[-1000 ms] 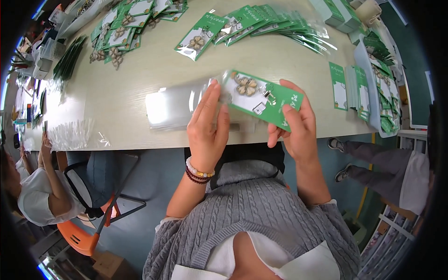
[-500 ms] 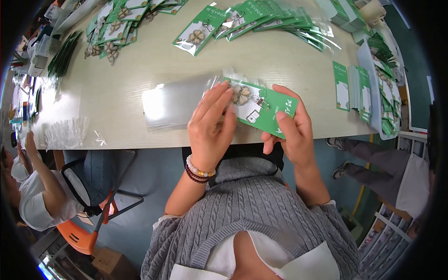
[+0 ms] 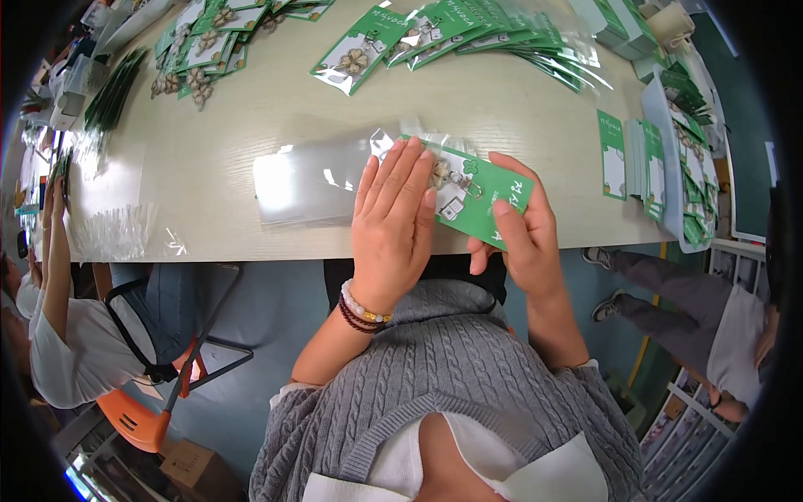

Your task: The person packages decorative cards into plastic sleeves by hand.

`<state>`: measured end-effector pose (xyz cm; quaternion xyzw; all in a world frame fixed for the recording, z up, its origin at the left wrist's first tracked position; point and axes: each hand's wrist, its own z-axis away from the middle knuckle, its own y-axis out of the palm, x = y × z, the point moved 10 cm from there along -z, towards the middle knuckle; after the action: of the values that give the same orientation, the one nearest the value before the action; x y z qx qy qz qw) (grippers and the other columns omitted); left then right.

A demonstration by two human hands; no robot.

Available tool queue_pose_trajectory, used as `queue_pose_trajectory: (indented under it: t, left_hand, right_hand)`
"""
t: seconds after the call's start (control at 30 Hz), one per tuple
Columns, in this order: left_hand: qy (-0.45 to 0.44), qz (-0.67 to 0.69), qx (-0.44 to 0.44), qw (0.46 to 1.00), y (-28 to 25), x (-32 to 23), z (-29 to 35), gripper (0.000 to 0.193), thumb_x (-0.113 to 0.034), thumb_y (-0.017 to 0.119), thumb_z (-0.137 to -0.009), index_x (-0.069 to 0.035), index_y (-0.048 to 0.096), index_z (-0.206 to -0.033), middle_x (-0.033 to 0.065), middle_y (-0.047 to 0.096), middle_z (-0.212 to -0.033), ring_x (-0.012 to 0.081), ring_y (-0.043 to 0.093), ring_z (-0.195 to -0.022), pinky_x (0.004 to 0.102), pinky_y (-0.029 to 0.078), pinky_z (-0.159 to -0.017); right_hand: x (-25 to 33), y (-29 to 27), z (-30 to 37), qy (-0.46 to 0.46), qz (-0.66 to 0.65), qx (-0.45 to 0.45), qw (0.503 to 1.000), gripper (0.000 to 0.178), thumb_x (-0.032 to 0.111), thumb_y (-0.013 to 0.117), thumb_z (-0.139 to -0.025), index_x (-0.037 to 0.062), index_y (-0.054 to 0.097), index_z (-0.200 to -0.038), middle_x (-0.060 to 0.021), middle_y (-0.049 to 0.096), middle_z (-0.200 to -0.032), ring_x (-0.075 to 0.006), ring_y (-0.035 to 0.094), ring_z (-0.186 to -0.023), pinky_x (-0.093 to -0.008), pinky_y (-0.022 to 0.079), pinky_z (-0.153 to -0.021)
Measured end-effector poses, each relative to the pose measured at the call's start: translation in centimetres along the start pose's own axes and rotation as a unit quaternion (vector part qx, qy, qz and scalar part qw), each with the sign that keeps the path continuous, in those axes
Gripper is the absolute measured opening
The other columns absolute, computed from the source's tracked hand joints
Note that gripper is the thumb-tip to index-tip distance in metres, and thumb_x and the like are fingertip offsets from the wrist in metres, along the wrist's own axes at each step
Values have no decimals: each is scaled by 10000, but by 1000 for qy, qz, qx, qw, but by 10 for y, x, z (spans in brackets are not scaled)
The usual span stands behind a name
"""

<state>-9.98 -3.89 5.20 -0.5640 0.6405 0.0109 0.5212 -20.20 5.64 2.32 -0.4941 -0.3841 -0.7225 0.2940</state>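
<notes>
My right hand (image 3: 529, 230) grips the right end of a green and white backing card (image 3: 498, 188), thumb on top and fingers beneath. A flower-shaped keychain (image 3: 441, 173) with a metal clasp lies on the card, partly covered by my left hand. My left hand (image 3: 393, 209) is stretched out flat, its fingers over the card's left end and the edge of the clear plastic bags (image 3: 305, 188). Those bags lie on the table just left of it. Whether the card's left end is inside a bag is hidden under my fingers.
Bagged cards with keychains (image 3: 351, 60) fan across the far table (image 3: 226, 138), and loose keychain cards (image 3: 213, 50) pile at far left. At right are flat cards (image 3: 612, 155) and a filled plastic bin (image 3: 669, 167). Clear strips (image 3: 113, 234) lie near left. Other people sit left and stand right.
My left hand has shifted slightly right and its fingers have straightened, covering more of the keychain. My right hand keeps its hold on the card. The person at left has moved their arms.
</notes>
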Motion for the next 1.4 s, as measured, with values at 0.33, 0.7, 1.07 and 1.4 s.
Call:
queue_pose_trajectory:
  t: [0.33, 0.7, 1.07, 1.4]
  left_hand:
    - [19, -1, 9, 1000, 2, -7, 3, 364, -92, 523, -914, -4, 541, -1267, 164, 510, -1346, 315, 462, -1276, 459, 309, -1080]
    - [37, 9, 1, 999, 1, -14, 1, 398, -91, 536, -897, 0, 520, -1284, 171, 485, -1363, 328, 443, -1288, 468, 293, -1085]
    - [159, 27, 27, 986, 13, -66, 7, 465, -126, 607, -817, 17, 538, -1253, 159, 501, -1354, 301, 452, -1289, 468, 267, -1103]
    - [214, -28, -51, 975, 3, -70, 26, 475, -137, 575, -820, -96, 511, -1289, 172, 468, -1386, 316, 415, -1317, 523, 214, -1118]
  right_hand:
    - [-3, 2, -8, -10, 4, 18, 1000, 438, 107, 395, -980, 37, 282, -1398, -128, 602, -823, -133, 570, -529, -242, 494, -470]
    - [-2, 15, -15, 40, -70, 96, 992, 507, 137, 370, -994, 71, 206, -1469, -87, 587, -911, -134, 573, -592, -253, 495, -556]
    - [-7, 23, -32, -55, 188, 163, 967, 396, 182, 507, -938, 68, 480, -1316, -87, 565, -1190, -160, 572, -995, -312, 486, -798]
    - [106, 13, -39, -195, 448, 43, 872, 176, 139, 552, -949, -5, 586, -1045, -114, 648, -986, -147, 616, -880, -259, 522, -701]
